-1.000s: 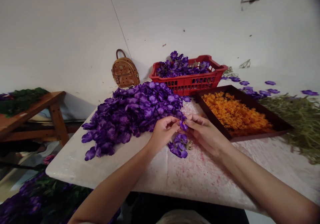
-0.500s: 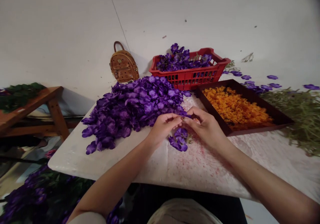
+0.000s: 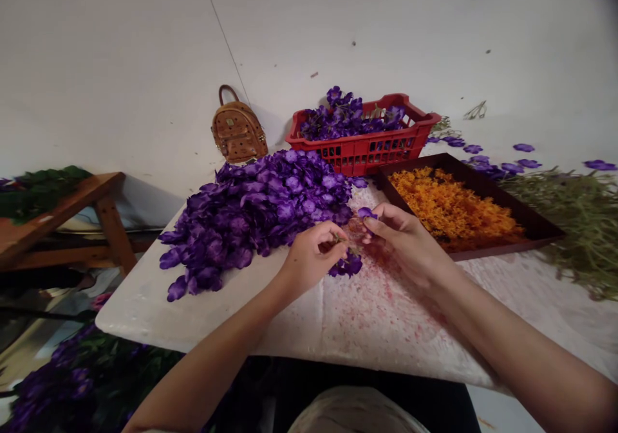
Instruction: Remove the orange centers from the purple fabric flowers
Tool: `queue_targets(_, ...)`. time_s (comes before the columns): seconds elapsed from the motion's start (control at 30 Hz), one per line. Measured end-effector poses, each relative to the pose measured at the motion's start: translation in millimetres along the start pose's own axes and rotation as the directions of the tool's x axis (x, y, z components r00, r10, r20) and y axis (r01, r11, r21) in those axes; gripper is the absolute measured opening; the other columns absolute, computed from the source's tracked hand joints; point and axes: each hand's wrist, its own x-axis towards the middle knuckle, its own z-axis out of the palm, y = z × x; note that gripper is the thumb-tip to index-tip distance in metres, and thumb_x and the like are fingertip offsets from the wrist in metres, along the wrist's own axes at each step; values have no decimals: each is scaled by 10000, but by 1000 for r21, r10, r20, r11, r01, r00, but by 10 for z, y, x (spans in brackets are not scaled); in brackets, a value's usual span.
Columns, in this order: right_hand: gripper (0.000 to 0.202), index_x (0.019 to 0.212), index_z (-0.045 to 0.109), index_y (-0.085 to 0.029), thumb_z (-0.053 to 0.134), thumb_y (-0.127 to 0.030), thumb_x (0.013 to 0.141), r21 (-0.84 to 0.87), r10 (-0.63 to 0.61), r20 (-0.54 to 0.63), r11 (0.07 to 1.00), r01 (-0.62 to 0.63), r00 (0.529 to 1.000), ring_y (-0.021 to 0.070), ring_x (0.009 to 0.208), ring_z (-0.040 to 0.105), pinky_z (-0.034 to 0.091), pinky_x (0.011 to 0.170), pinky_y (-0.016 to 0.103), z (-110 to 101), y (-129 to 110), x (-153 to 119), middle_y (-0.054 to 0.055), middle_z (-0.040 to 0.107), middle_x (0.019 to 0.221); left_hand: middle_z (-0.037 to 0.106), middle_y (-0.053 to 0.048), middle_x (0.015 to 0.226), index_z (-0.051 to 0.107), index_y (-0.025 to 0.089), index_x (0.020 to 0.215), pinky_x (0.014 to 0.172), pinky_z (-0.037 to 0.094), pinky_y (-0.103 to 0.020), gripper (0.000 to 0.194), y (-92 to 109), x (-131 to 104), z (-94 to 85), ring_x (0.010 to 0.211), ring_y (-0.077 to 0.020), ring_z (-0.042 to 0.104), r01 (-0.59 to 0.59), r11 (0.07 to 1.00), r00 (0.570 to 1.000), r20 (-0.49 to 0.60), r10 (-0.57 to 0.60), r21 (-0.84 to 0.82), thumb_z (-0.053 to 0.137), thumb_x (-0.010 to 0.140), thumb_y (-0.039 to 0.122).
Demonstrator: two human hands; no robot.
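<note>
My left hand [image 3: 316,253] is closed in a pinch on a thin green flower stem [image 3: 342,240]. Purple blooms [image 3: 348,264] hang below the fingers, close to the tabletop, seemingly on that stem. A short way to the right, my right hand [image 3: 403,233] pinches a single purple flower head [image 3: 367,214] between thumb and forefinger. The two hands are apart. Left of them lies a large heap of purple petals [image 3: 270,201]. A dark shallow tray [image 3: 487,253] of orange flower centres [image 3: 458,208] stands just beyond my right hand.
Behind the heap, a red plastic crate [image 3: 357,148] holds purple flowers. A brown backpack [image 3: 239,130] leans against the wall. Green stems [image 3: 574,221] and loose purple petals [image 3: 524,147] lie at the right. A wooden bench [image 3: 109,217] stands left of the white table [image 3: 270,323].
My hands were together at the fingertips and have separated. The right has drawn slightly right with a purple flower head; the left has shifted slightly down, its stem now visible.
</note>
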Motion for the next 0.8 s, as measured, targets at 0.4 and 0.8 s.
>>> queue_targets(0.4, 343, 715, 660, -214, 973, -351, 688, 394, 220, 149, 881, -262, 964, 132, 799, 615, 582, 892, 319, 18, 12, -3, -17, 638, 815, 728, -69, 994, 734, 194, 831, 777, 503, -283, 140, -9, 94, -4, 909, -190, 669, -182, 960, 974, -96, 206, 211, 667, 925, 274)
queue_targets(0.8, 283, 759, 636, -230, 790, -435, 882, -26, -150, -55, 989, 149, 987, 147, 709, 494, 403, 684, 295, 60, 75, -41, -23, 561, 736, 493, 62, 588, 694, 162, 866, 538, 341, -212, 274, 7, 87, 64, 532, -81, 426, 37, 957, 987, -138, -79, -287, 679, 902, 433)
